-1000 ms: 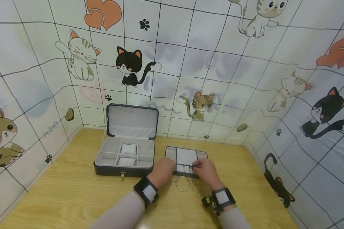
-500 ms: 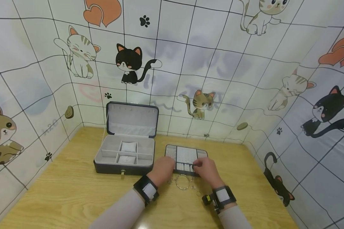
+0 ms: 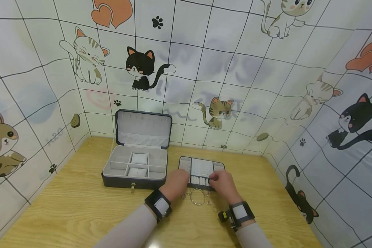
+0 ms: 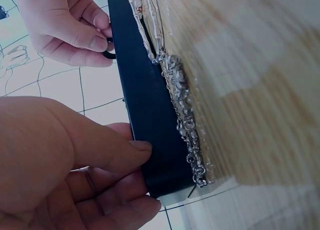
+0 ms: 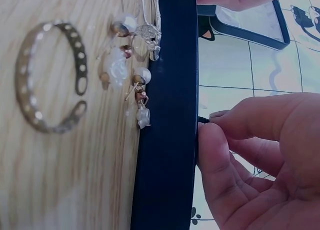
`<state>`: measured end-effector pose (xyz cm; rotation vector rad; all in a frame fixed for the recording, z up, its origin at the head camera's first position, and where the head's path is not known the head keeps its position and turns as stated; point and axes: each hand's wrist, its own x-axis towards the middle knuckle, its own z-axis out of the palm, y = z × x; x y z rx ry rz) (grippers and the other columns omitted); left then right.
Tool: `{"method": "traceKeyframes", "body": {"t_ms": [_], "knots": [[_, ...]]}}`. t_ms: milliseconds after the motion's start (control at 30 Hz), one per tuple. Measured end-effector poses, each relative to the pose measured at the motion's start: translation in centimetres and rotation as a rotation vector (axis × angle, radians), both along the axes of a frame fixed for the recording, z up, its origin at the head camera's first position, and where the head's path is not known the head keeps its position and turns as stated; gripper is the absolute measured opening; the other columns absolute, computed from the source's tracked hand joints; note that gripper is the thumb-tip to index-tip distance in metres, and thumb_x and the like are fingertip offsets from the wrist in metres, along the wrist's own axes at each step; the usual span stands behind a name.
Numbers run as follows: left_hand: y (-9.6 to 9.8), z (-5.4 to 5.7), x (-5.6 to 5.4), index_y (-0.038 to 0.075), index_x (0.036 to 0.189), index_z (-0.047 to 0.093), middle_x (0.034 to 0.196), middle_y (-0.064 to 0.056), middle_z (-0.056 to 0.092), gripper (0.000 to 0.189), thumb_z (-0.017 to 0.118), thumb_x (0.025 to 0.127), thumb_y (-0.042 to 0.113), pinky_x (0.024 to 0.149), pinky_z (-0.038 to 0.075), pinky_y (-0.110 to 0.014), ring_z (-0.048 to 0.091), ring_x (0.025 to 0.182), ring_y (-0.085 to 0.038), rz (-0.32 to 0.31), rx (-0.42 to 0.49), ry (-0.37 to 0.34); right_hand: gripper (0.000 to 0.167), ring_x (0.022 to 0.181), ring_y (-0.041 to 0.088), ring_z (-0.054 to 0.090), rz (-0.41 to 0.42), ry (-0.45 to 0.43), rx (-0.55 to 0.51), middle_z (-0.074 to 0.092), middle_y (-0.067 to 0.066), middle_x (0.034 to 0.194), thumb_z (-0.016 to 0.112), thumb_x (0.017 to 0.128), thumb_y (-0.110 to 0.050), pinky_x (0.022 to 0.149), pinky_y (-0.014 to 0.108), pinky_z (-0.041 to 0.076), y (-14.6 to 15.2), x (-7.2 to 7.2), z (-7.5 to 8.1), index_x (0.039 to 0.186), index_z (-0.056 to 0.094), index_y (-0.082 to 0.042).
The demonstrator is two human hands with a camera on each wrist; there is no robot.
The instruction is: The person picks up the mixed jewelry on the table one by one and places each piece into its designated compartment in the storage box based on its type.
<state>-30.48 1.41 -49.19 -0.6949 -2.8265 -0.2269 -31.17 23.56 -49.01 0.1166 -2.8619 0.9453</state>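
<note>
At the front right of the tray [image 3: 202,166], here's my right hand [image 3: 224,184], thumb and forefinger drawn tight together, no gap to speak of, pinching a small black piece [image 5: 202,120]; my own fingertips cover most of it, so I can't tell its full shape, nor whether it touches the tray. Over to the tray's left front corner, and my left hand [image 3: 175,184] has a grip there, thumb pressed flat to the dark front wall, fingers behind and round the end. The tray lies on the table [image 3: 65,206], its row of white ring rolls [image 3: 199,181] showing along the front between my hands. Just before that front wall, plenty to see: a silvery chain [image 4: 185,120] bunched near the left corner, a round bracelet [image 3: 197,204] flat in front of the middle, then two earrings with pearls and clear drops, one earring [image 5: 143,115] close to the tray, the other earring [image 5: 117,70] a little farther out. Farther out again from the tray's right front, a gapped ring [image 5: 22,75]. Left of the tray stands the dark box [image 3: 117,183], lid [image 3: 143,129] raised, two pale cushions [image 3: 139,159] in its middle compartments. And behind the tray, the cat-printed backdrop [image 3: 186,65].
</note>
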Motion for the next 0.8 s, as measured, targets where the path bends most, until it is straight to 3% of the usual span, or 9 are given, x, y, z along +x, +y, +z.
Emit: {"method": "traceKeyframes", "body": {"t_ms": [800], "knots": [[0.01,-0.14,0.04,0.011,0.083,0.075,0.072,-0.001,0.067,0.008,0.076,0.090,0.008,0.053,0.047,-0.029,0.053,0.062,-0.013,-0.005,-0.002,0.022,0.008,0.078,0.017,0.067,-0.015,0.056,0.127,0.078,0.006,0.089,0.078,0.084,-0.003,0.074,0.038,0.059,-0.61,0.11,-0.29,0.092,0.080,-0.006]]}}
